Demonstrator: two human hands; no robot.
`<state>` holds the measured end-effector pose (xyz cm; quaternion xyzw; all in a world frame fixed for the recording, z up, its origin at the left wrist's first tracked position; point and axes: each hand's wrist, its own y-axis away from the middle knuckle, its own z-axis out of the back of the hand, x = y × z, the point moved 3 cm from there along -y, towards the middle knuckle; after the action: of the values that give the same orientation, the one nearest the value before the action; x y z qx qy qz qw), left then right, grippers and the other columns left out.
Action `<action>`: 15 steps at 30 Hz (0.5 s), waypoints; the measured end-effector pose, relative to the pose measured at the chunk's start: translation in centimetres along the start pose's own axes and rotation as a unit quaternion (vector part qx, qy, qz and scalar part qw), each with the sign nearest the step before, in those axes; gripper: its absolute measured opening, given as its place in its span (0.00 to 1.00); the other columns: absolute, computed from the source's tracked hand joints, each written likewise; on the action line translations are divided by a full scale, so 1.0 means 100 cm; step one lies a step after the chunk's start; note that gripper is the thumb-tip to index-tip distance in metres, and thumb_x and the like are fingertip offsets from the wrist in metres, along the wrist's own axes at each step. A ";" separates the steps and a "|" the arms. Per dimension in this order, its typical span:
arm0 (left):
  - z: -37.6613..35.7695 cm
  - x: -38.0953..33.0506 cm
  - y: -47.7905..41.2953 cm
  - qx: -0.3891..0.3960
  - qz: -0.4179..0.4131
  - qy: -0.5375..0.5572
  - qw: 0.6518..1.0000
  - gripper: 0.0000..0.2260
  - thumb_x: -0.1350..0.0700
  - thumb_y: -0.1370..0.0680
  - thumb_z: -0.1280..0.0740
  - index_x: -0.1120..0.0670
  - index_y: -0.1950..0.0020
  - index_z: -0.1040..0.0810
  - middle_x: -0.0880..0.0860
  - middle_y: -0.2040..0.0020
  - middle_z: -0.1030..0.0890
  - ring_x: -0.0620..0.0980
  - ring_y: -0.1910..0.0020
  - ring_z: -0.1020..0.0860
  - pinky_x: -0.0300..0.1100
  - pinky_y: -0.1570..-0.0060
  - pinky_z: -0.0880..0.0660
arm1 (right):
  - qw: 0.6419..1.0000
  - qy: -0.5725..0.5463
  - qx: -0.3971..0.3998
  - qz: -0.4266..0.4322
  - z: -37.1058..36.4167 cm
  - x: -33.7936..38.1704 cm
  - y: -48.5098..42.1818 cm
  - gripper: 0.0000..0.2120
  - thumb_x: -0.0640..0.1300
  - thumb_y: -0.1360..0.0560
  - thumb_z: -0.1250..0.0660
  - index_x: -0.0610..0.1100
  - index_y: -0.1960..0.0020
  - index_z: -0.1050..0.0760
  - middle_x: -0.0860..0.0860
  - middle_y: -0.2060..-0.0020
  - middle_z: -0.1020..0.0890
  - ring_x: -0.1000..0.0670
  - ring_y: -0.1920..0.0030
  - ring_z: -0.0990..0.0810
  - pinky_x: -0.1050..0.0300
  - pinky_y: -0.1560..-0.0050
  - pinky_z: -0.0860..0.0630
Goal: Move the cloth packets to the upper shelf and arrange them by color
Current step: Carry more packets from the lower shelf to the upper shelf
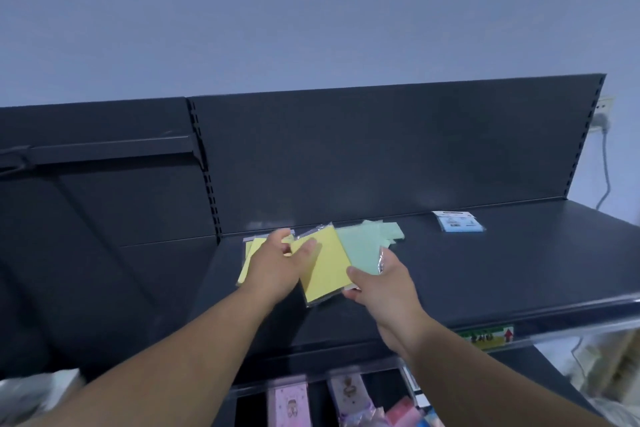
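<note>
sorting midway: left hand [277,265] pinches yellow packet [323,274], right hand [382,286] grips green packet [360,250]; pink packets [403,411] at six o'clock not yet shelved.

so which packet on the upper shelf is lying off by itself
The blue packet, far right by the back panel. The yellow packets and green packets overlap in a bunch further left.

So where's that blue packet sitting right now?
In the head view, the blue packet lies alone on the upper shelf to the right, close to the back panel, apart from the green packets further left.
</note>
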<state>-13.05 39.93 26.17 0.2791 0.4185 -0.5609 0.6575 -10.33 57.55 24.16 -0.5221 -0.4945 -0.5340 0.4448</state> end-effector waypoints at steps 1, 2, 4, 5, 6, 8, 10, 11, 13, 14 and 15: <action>-0.001 -0.002 0.000 0.007 0.001 0.022 1.000 0.29 0.41 0.26 0.31 0.46 0.29 0.35 0.47 0.42 0.24 0.49 0.45 0.24 0.45 0.44 0.27 | 1.000 -0.007 0.011 -0.005 -0.003 0.002 -0.002 0.32 0.40 0.22 0.34 0.49 0.23 0.43 0.59 0.34 0.34 0.52 0.60 0.16 0.57 0.49 0.20; -0.001 -0.003 -0.001 0.007 0.003 0.039 0.999 0.29 0.45 0.27 0.29 0.47 0.28 0.35 0.48 0.43 0.23 0.49 0.45 0.23 0.45 0.45 0.26 | 1.000 -0.013 0.022 -0.008 -0.006 0.005 -0.004 0.27 0.39 0.22 0.35 0.47 0.26 0.38 0.59 0.35 0.31 0.51 0.57 0.16 0.58 0.52 0.19; 0.006 -0.003 -0.008 -0.009 0.012 0.070 0.997 0.28 0.52 0.26 0.28 0.49 0.29 0.34 0.50 0.44 0.22 0.50 0.47 0.22 0.43 0.54 0.23 | 0.999 -0.025 0.034 -0.009 -0.005 0.011 -0.009 0.15 0.38 0.21 0.38 0.44 0.35 0.29 0.52 0.38 0.22 0.51 0.54 0.16 0.58 0.55 0.18; 0.011 -0.002 -0.011 -0.021 0.018 0.081 0.996 0.27 0.54 0.25 0.29 0.49 0.29 0.34 0.50 0.44 0.23 0.50 0.48 0.22 0.39 0.63 0.23 | 0.999 -0.020 0.026 -0.011 -0.002 0.014 -0.012 0.14 0.38 0.20 0.39 0.43 0.35 0.29 0.49 0.40 0.21 0.50 0.55 0.15 0.57 0.54 0.17; 0.016 -0.001 -0.015 -0.034 0.026 0.090 0.995 0.26 0.55 0.24 0.29 0.49 0.29 0.34 0.50 0.44 0.24 0.51 0.48 0.23 0.37 0.71 0.24 | 1.000 -0.007 0.008 -0.012 0.003 0.016 -0.017 0.15 0.39 0.20 0.40 0.43 0.34 0.30 0.48 0.41 0.21 0.50 0.57 0.15 0.55 0.53 0.17; 0.028 0.005 -0.023 -0.057 0.037 0.097 0.993 0.25 0.57 0.24 0.30 0.50 0.29 0.34 0.51 0.42 0.25 0.53 0.48 0.24 0.38 0.78 0.26 | 0.999 0.038 -0.034 -0.003 0.018 0.020 -0.028 0.18 0.39 0.21 0.39 0.43 0.31 0.31 0.48 0.42 0.20 0.49 0.58 0.15 0.56 0.57 0.17; 0.037 0.013 -0.030 -0.074 0.045 0.069 0.994 0.26 0.57 0.24 0.29 0.51 0.28 0.34 0.52 0.40 0.25 0.54 0.46 0.24 0.40 0.72 0.25 | 0.996 0.067 -0.062 0.009 0.031 0.024 -0.037 0.17 0.39 0.21 0.39 0.44 0.33 0.29 0.48 0.45 0.19 0.49 0.58 0.16 0.58 0.63 0.20; 0.041 0.016 -0.032 -0.081 0.047 0.047 0.995 0.27 0.56 0.25 0.29 0.51 0.28 0.35 0.52 0.39 0.25 0.54 0.45 0.24 0.43 0.66 0.23 | 0.995 0.070 -0.071 0.009 0.037 0.026 -0.040 0.16 0.39 0.21 0.38 0.43 0.35 0.28 0.48 0.47 0.18 0.49 0.59 0.16 0.59 0.64 0.20; 0.044 0.020 -0.037 -0.082 0.047 0.000 0.996 0.30 0.55 0.25 0.29 0.51 0.26 0.37 0.53 0.36 0.25 0.55 0.42 0.25 0.49 0.50 0.23 | 0.994 0.076 -0.083 0.004 0.046 0.030 -0.047 0.13 0.39 0.22 0.37 0.44 0.37 0.28 0.48 0.49 0.18 0.50 0.61 0.17 0.58 0.63 0.19; 0.044 0.021 -0.038 -0.074 0.045 -0.031 0.996 0.32 0.54 0.25 0.28 0.51 0.25 0.39 0.54 0.34 0.27 0.55 0.40 0.26 0.50 0.44 0.25 | 0.992 0.091 -0.086 0.002 0.049 0.031 -0.050 0.15 0.39 0.23 0.36 0.45 0.36 0.29 0.49 0.49 0.19 0.50 0.60 0.17 0.57 0.62 0.19; 0.044 0.021 -0.039 -0.062 0.040 -0.069 0.995 0.35 0.54 0.26 0.28 0.51 0.24 0.41 0.55 0.31 0.29 0.56 0.37 0.27 0.49 0.40 0.27 | 0.987 0.134 -0.088 0.001 0.053 0.032 -0.053 0.19 0.41 0.23 0.35 0.46 0.33 0.31 0.49 0.48 0.20 0.49 0.58 0.18 0.55 0.59 0.19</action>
<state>-15.72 34.38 26.91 0.2148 0.3947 -0.5250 0.7228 -15.12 63.51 26.80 -0.4832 -0.3808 -0.6406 0.4596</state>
